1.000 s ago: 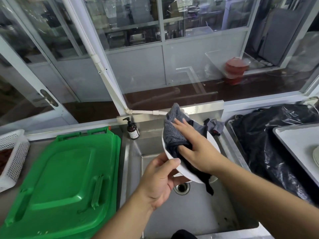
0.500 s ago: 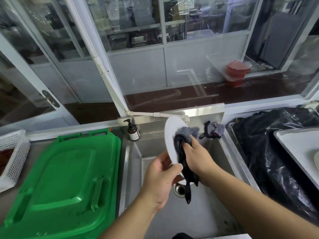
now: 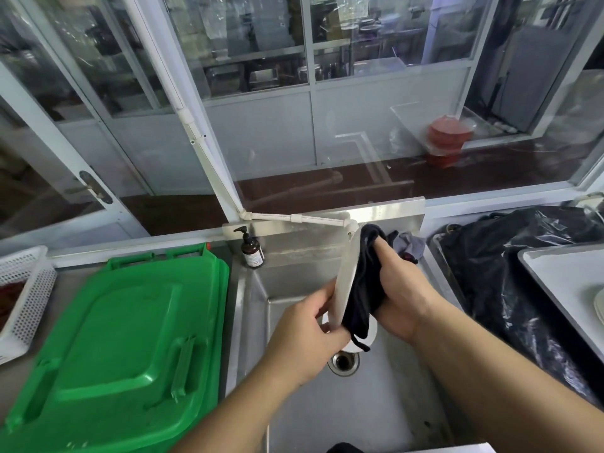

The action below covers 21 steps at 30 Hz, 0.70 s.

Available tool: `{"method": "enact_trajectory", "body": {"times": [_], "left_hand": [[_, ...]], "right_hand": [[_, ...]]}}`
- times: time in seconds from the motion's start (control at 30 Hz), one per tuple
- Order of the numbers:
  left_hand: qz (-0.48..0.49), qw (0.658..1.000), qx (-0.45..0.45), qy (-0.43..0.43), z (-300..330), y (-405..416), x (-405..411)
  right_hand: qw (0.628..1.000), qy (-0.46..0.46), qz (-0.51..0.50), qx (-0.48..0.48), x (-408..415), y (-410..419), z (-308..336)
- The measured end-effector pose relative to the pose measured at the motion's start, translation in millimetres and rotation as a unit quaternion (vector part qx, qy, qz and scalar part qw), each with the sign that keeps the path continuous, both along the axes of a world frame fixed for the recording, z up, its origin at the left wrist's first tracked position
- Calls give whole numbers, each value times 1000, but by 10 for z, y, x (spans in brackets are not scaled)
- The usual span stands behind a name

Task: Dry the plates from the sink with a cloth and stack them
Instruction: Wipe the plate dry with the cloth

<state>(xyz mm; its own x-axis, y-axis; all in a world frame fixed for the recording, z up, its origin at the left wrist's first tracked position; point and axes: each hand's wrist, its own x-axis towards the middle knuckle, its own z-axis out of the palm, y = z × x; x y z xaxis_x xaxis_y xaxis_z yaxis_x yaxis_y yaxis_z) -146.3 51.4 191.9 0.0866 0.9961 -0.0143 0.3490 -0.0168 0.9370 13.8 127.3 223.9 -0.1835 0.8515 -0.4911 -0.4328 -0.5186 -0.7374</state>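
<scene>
Over the steel sink I hold a white plate almost on edge, its back turned left. My left hand grips its lower rim. My right hand presses a dark cloth flat against the plate's right face; a cloth tail hangs down near the drain. At the far right edge, stacked white plates rest on a pale tray.
A green bin lid fills the counter left of the sink, with a white mesh basket beyond it. A brown pump bottle stands at the sink's back left corner. A black plastic bag lies right of the sink. Another rag sits behind.
The plate has turned from facing me to nearly edge-on. My right hand with the cloth has shifted from the plate's front to its right face, higher up.
</scene>
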Motion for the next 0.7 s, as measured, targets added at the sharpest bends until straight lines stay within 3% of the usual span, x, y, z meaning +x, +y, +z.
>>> {"method": "enact_trajectory", "body": {"times": [0.2, 0.33, 0.43, 0.6, 0.7], "left_hand": [[-31, 988, 21, 150, 52, -16, 38], [-18, 954, 72, 290, 29, -31, 76], [-10, 934, 75, 348, 37, -60, 91], [-8, 946, 84, 312, 53, -22, -21], [102, 969, 45, 223, 48, 95, -192]], "right_hand": [[999, -37, -20, 30, -7, -46, -16], [998, -47, -51, 9, 52, -51, -132], [999, -25, -45, 8, 107, -67, -221], [999, 10, -32, 8, 238, -76, -319], [1000, 26, -10, -9, 336, -73, -325]]}}
